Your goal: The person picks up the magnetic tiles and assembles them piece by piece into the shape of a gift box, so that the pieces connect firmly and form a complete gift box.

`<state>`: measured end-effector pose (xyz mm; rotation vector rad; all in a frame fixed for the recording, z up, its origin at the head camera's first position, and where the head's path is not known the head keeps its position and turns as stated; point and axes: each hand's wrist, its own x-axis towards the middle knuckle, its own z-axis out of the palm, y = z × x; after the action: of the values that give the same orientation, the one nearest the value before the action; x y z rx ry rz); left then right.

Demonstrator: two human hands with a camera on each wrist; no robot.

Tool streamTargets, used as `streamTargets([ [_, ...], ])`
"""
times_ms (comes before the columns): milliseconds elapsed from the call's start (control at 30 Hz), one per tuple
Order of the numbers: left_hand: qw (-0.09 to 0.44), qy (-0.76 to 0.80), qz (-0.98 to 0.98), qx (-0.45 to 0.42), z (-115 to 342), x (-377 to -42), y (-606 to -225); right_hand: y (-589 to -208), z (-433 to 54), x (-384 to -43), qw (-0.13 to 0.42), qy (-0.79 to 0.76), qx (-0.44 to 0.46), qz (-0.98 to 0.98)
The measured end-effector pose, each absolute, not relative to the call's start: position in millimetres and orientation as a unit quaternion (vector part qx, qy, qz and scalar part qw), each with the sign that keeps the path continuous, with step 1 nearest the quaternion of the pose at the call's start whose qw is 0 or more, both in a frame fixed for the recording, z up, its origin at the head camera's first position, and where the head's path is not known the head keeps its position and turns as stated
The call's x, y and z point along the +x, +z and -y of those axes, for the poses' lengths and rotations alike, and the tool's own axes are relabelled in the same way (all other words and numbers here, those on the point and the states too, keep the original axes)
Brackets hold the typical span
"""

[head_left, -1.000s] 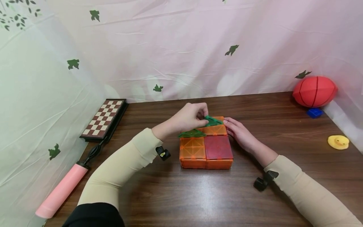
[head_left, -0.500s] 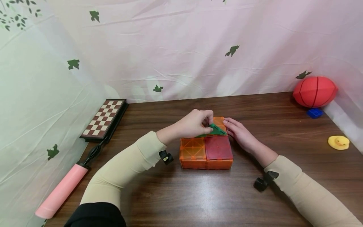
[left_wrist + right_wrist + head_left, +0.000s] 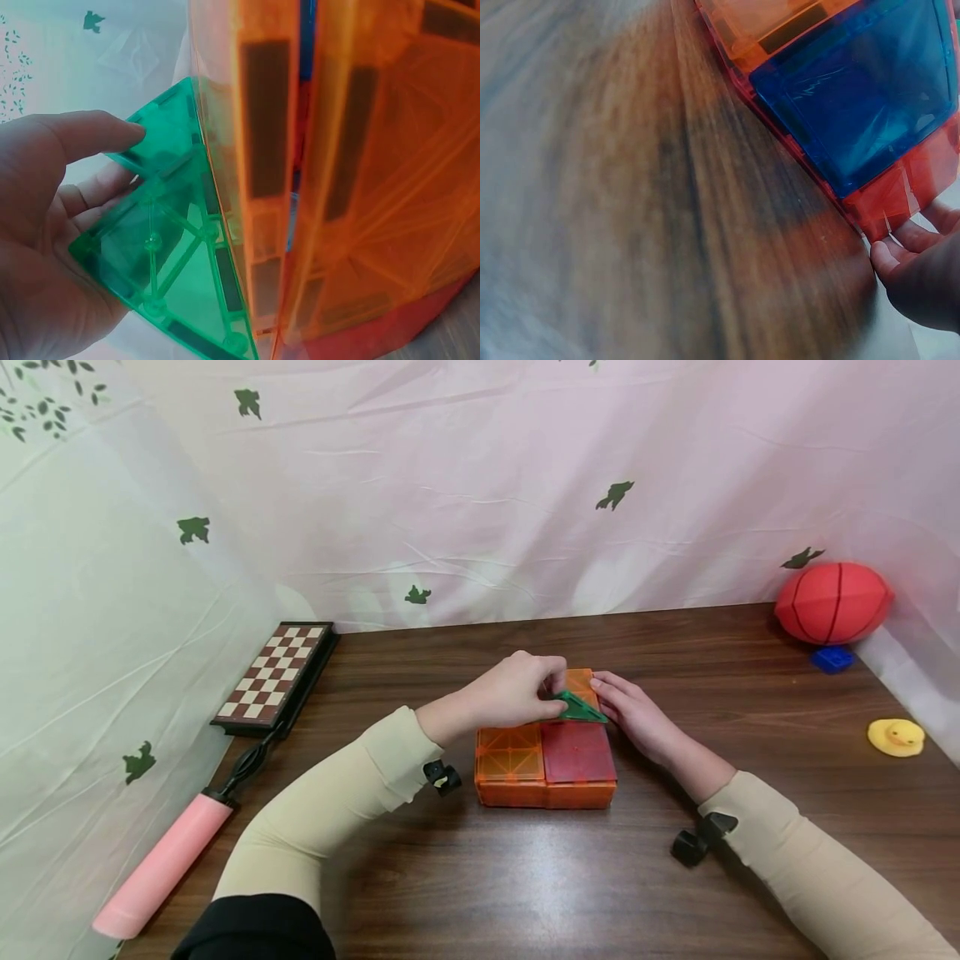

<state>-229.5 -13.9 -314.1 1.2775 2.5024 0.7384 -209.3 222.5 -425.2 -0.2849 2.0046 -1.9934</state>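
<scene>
A low box built of translucent magnetic tiles [image 3: 510,752], mostly orange, stands mid-table. Its top has a dark red square [image 3: 578,750] at the front right. My left hand [image 3: 513,691] pinches a green triangular magnetic tile [image 3: 581,707] over the top of the box. In the left wrist view, the thumb lies on this green tile [image 3: 166,129], and a second green triangular tile [image 3: 176,255] stands below it against the orange side. My right hand [image 3: 637,712] touches the box's right side with extended fingers. The right wrist view shows a blue tile [image 3: 862,97] and red tiles near those fingertips.
A chessboard case [image 3: 277,677] and a pink hand pump [image 3: 165,864] lie at the left. Toward the right are a red ball [image 3: 834,603], a blue block [image 3: 832,659] and a yellow rubber duck [image 3: 896,737]. Cloth drapes [image 3: 450,485] bound the back and sides.
My left hand has carried the green triangular tile rightward and toward me, mostly in the first half second. It now covers the second green tile in the head view. My right hand stays put.
</scene>
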Motion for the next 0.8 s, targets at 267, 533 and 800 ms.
streamTargets([
  [267, 0.111, 0.237, -0.864, 0.43, 14.1, -228.7, -315.3, -425.4, -222.6, -208.6, 0.15, -0.692, -0.098, -0.699],
  [533, 0.107, 0.233, -0.869, 0.422, 14.6, -227.4, -317.0, -425.8, -221.7, -209.0, 0.147, -0.695, -0.102, -0.696],
  [800, 0.102, 0.235, -0.866, 0.43, 15.6, -227.6, -318.4, -425.0, -222.1, -209.1, 0.148, -0.693, -0.097, -0.699],
])
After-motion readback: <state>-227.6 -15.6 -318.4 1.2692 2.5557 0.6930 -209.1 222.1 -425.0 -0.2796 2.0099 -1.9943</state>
